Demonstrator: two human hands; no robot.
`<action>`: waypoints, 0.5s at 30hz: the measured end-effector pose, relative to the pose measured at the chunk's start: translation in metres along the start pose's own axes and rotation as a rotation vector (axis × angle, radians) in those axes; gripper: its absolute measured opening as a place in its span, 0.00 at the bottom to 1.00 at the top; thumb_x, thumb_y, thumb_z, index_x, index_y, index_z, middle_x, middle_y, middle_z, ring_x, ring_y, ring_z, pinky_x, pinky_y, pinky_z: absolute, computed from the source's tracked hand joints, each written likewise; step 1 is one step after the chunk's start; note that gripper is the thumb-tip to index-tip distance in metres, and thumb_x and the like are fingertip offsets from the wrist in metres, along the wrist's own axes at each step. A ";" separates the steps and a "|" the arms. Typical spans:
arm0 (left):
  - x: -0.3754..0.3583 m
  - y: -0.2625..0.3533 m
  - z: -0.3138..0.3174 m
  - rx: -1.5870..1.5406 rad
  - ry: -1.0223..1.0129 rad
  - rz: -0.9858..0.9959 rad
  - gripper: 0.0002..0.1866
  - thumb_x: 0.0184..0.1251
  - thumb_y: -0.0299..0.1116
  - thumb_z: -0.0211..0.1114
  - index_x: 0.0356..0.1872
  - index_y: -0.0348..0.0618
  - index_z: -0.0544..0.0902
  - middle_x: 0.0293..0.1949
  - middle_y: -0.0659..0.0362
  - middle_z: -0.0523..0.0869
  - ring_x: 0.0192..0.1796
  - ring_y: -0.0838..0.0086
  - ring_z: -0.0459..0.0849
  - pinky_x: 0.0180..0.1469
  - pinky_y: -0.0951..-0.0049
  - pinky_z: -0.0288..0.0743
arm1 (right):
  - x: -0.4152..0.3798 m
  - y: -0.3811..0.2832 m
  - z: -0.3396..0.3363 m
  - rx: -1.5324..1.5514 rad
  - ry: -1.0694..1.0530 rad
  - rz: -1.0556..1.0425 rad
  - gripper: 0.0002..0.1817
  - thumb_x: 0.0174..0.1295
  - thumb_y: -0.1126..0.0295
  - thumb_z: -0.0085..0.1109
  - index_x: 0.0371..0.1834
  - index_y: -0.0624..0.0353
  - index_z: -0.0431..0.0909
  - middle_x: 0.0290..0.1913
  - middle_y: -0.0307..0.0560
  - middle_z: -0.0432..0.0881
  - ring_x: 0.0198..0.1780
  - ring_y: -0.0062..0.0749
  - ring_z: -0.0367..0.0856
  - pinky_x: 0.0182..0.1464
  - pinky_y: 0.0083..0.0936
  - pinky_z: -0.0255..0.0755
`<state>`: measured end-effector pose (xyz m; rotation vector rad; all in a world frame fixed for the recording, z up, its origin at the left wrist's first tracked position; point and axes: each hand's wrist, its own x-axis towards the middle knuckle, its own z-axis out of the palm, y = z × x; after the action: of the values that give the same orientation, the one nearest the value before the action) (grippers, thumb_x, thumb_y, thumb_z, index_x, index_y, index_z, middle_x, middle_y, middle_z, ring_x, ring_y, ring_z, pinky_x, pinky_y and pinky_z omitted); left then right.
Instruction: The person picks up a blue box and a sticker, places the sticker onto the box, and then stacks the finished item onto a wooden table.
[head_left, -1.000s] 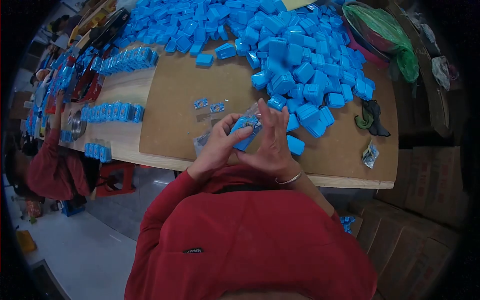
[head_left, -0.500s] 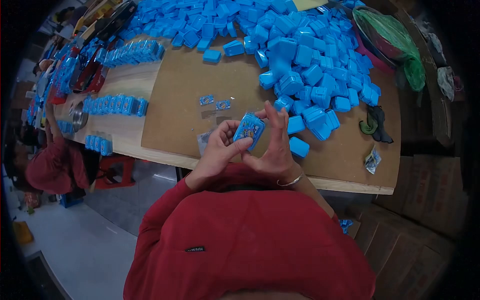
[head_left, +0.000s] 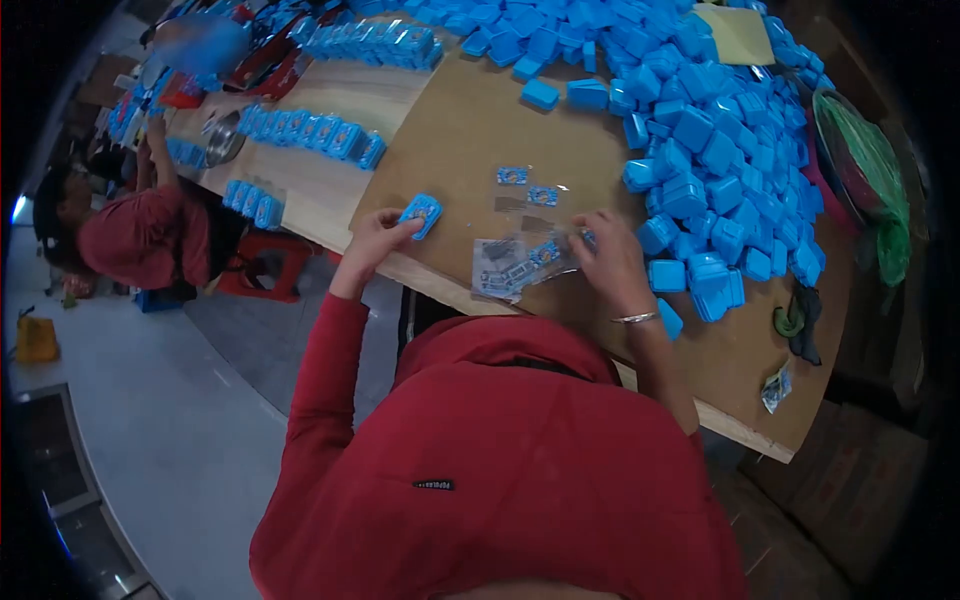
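Observation:
My left hand (head_left: 377, 243) grips a small blue plastic box (head_left: 422, 214) with a printed label on its lid, over the near-left part of the brown board. Over to the right, my right hand (head_left: 612, 262) has its fingers closed on a clear sticker sheet (head_left: 545, 252) with a blue print, partly hidden by the fingers. Under and beside it lie clear printed sheets (head_left: 497, 278). Just beyond are two small blue printed stickers (head_left: 513, 176) on clear backing.
A large heap of blue boxes (head_left: 700, 150) covers the back right. Rows of labelled boxes (head_left: 310, 130) stand on the left. A co-worker (head_left: 145, 235) sits at the far left. A yellow sheet (head_left: 735, 35), a green bag (head_left: 870, 165) and a dark cloth (head_left: 803, 325) lie on the right.
My right hand has let go of the box and moved right to the clear sheets. The box has moved left in my left hand. The camera view has turned left.

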<state>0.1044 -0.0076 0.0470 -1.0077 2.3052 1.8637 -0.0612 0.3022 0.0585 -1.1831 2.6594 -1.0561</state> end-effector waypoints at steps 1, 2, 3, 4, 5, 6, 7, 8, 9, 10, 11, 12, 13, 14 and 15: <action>-0.002 0.002 -0.001 0.048 0.013 0.081 0.28 0.54 0.43 0.71 0.50 0.34 0.77 0.39 0.59 0.81 0.36 0.80 0.78 0.39 0.79 0.72 | 0.008 -0.001 0.006 -0.036 -0.029 0.018 0.12 0.52 0.70 0.61 0.39 0.61 0.77 0.34 0.52 0.79 0.41 0.51 0.77 0.42 0.42 0.71; -0.005 0.001 0.004 0.194 0.195 0.224 0.31 0.51 0.43 0.73 0.53 0.34 0.74 0.42 0.57 0.80 0.39 0.76 0.78 0.41 0.76 0.73 | 0.018 -0.004 0.011 -0.050 -0.018 0.035 0.11 0.52 0.70 0.61 0.39 0.61 0.77 0.35 0.53 0.78 0.41 0.51 0.77 0.42 0.42 0.71; -0.007 0.002 0.011 0.344 0.373 0.364 0.36 0.48 0.43 0.74 0.56 0.34 0.72 0.45 0.54 0.79 0.42 0.72 0.78 0.43 0.72 0.73 | 0.028 -0.008 0.016 -0.065 -0.006 0.054 0.11 0.53 0.70 0.61 0.38 0.61 0.76 0.36 0.53 0.78 0.42 0.51 0.77 0.42 0.42 0.71; -0.015 0.012 0.020 0.421 0.435 0.444 0.37 0.46 0.41 0.75 0.56 0.35 0.70 0.46 0.53 0.77 0.45 0.68 0.77 0.45 0.69 0.73 | 0.038 -0.010 0.020 -0.082 0.006 0.075 0.10 0.53 0.70 0.61 0.37 0.61 0.76 0.36 0.54 0.78 0.42 0.51 0.77 0.41 0.43 0.71; -0.021 0.022 0.028 0.499 0.493 0.522 0.38 0.43 0.39 0.76 0.57 0.36 0.69 0.48 0.51 0.76 0.48 0.64 0.77 0.48 0.66 0.73 | 0.044 0.002 0.038 -0.140 0.076 0.053 0.10 0.52 0.69 0.63 0.35 0.60 0.76 0.38 0.55 0.77 0.42 0.52 0.76 0.43 0.43 0.70; -0.019 0.017 0.034 0.499 0.468 0.514 0.35 0.44 0.37 0.75 0.54 0.36 0.70 0.46 0.50 0.76 0.48 0.61 0.77 0.48 0.65 0.72 | 0.048 0.006 0.043 -0.192 0.090 0.033 0.10 0.52 0.68 0.63 0.34 0.60 0.76 0.38 0.55 0.76 0.42 0.52 0.76 0.43 0.43 0.70; -0.016 0.007 0.038 0.498 0.450 0.504 0.31 0.44 0.35 0.73 0.52 0.37 0.72 0.44 0.49 0.77 0.49 0.58 0.77 0.49 0.64 0.72 | 0.052 0.008 0.048 -0.242 0.105 0.007 0.10 0.52 0.68 0.63 0.34 0.59 0.76 0.38 0.55 0.76 0.42 0.52 0.75 0.43 0.43 0.69; -0.013 -0.001 0.038 0.534 0.487 0.531 0.27 0.46 0.31 0.71 0.49 0.38 0.73 0.44 0.48 0.77 0.50 0.55 0.77 0.51 0.63 0.71 | 0.058 0.009 0.051 -0.288 0.120 -0.029 0.10 0.52 0.68 0.64 0.34 0.59 0.76 0.39 0.55 0.75 0.42 0.52 0.75 0.43 0.43 0.69; -0.011 -0.007 0.034 0.542 0.557 0.571 0.25 0.45 0.29 0.70 0.48 0.39 0.73 0.43 0.47 0.77 0.49 0.53 0.76 0.50 0.61 0.71 | 0.061 0.012 0.052 -0.269 0.041 -0.001 0.10 0.52 0.67 0.64 0.34 0.59 0.76 0.38 0.54 0.75 0.42 0.51 0.74 0.43 0.43 0.68; -0.012 -0.012 0.025 0.555 0.624 0.610 0.24 0.45 0.27 0.69 0.47 0.39 0.73 0.41 0.47 0.76 0.48 0.51 0.75 0.50 0.59 0.70 | 0.061 0.015 0.053 -0.252 -0.039 0.028 0.10 0.53 0.67 0.64 0.33 0.58 0.75 0.37 0.53 0.75 0.41 0.51 0.74 0.43 0.43 0.68; -0.013 -0.013 0.011 0.600 0.713 0.594 0.23 0.45 0.27 0.69 0.46 0.40 0.74 0.41 0.48 0.77 0.47 0.52 0.75 0.49 0.58 0.70 | 0.061 0.021 0.056 -0.231 -0.043 0.022 0.09 0.53 0.68 0.64 0.33 0.59 0.75 0.37 0.53 0.74 0.41 0.51 0.74 0.42 0.43 0.68; -0.012 -0.019 -0.007 0.643 0.796 0.546 0.22 0.45 0.28 0.69 0.45 0.40 0.74 0.41 0.49 0.77 0.47 0.52 0.75 0.48 0.58 0.70 | 0.061 0.024 0.059 -0.215 -0.045 0.020 0.09 0.53 0.68 0.64 0.32 0.59 0.75 0.37 0.53 0.74 0.40 0.51 0.74 0.41 0.43 0.67; -0.010 -0.028 -0.029 0.683 0.873 0.500 0.21 0.46 0.28 0.68 0.45 0.40 0.75 0.41 0.49 0.77 0.46 0.53 0.76 0.48 0.58 0.69 | 0.062 0.024 0.059 -0.200 -0.056 0.021 0.09 0.53 0.69 0.63 0.32 0.59 0.75 0.37 0.53 0.74 0.40 0.51 0.74 0.41 0.44 0.67; -0.005 -0.040 -0.051 0.741 0.963 0.452 0.21 0.46 0.28 0.68 0.44 0.41 0.75 0.41 0.51 0.77 0.46 0.54 0.75 0.47 0.58 0.68 | 0.062 0.022 0.057 -0.188 -0.066 0.027 0.08 0.53 0.70 0.63 0.32 0.59 0.74 0.37 0.53 0.74 0.39 0.51 0.74 0.41 0.44 0.67; 0.000 -0.053 -0.074 0.814 1.024 0.447 0.21 0.46 0.29 0.68 0.44 0.42 0.76 0.40 0.52 0.77 0.46 0.55 0.75 0.47 0.58 0.68 | 0.061 0.021 0.055 -0.177 -0.074 0.039 0.08 0.53 0.70 0.63 0.32 0.60 0.74 0.36 0.53 0.74 0.39 0.51 0.74 0.41 0.44 0.67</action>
<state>0.1578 -0.0768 0.0222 -1.5386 3.5236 0.1283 -0.1013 0.2398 0.0173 -1.1672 2.7530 -0.7690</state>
